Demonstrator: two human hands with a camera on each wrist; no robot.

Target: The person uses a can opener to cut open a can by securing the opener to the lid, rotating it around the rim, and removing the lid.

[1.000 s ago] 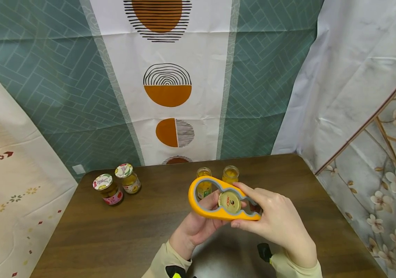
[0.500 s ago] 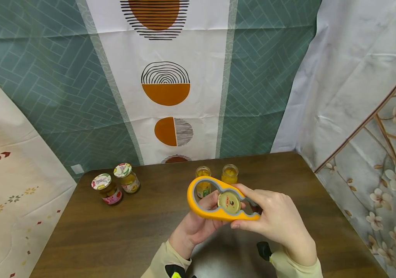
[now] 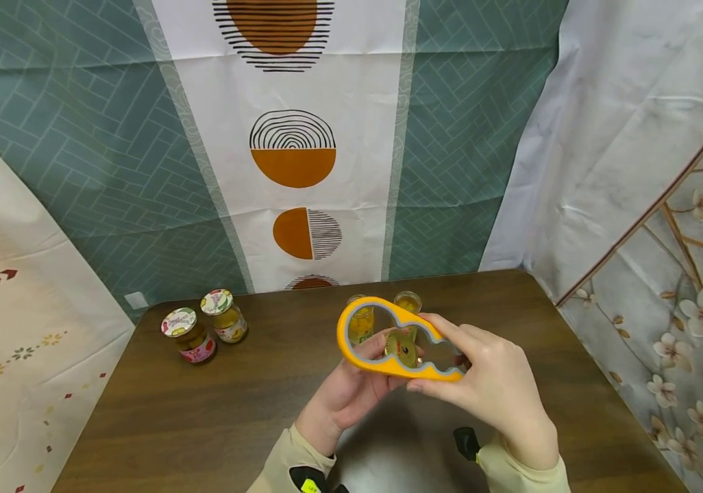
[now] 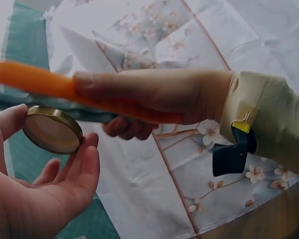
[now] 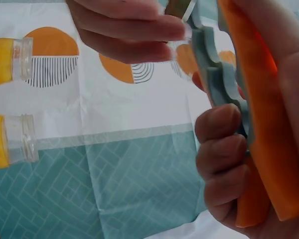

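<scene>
In the head view my left hand (image 3: 351, 394) pinches a gold jar lid (image 3: 401, 348) between thumb and fingers. The left wrist view shows the lid's (image 4: 52, 130) bare underside, with no jar beneath it. My right hand (image 3: 496, 376) grips the handles of an orange jar opener (image 3: 382, 363) with grey scalloped inner edges. The opener lies just above the lid, which shows through its gap. Whether the two touch is unclear. Behind the opener stand two lidless glass jars, one jar (image 3: 361, 323) seen partly through its loop and another jar (image 3: 409, 302) to the right, both with yellow contents.
Two lidded jars stand upright at the back left of the brown table (image 3: 234, 411), a pink-labelled jar (image 3: 194, 339) and a pale-labelled jar (image 3: 226, 318). A patterned curtain (image 3: 296, 239) hangs behind the table, and a floral cloth (image 3: 666, 274) hangs to the right.
The opener has lifted and tilted slightly, its arms spread wider, and no longer closely frames the lid. The lid now sits a little lower, still in my left hand.
</scene>
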